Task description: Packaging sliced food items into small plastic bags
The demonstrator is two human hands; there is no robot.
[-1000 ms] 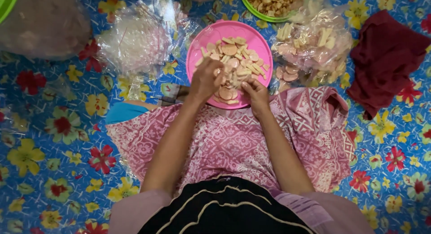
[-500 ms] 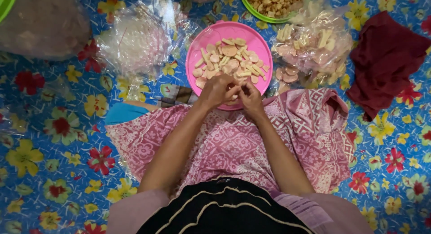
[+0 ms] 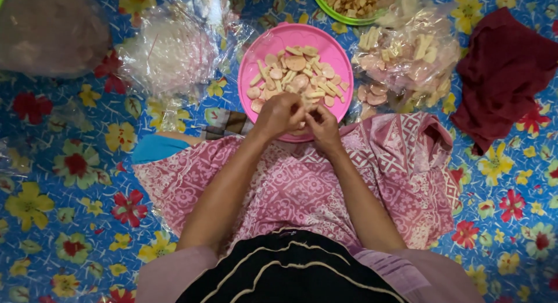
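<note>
A pink round plate [image 3: 273, 41] lies on the floor mat before my knees, heaped with pale snack pieces [image 3: 299, 76], some round and some stick-shaped. My left hand [image 3: 280, 114] and my right hand [image 3: 321, 126] meet at the plate's near edge, fingers curled together over a few pieces. Both hands seem to pinch small pieces, though the fingers hide what is between them. A pink patterned cloth [image 3: 302, 181] covers my lap beneath the forearms.
A clear bag of the same snacks [image 3: 407, 59] lies right of the plate, a green bowl [image 3: 349, 4] with more behind it. An emptyish clear bag [image 3: 171, 50] sits left, a dark red cloth [image 3: 503, 70] far right, a blue flowered mat [image 3: 64, 181] underneath.
Both hands have drawn back from the middle of the plate to its near edge and come together there.
</note>
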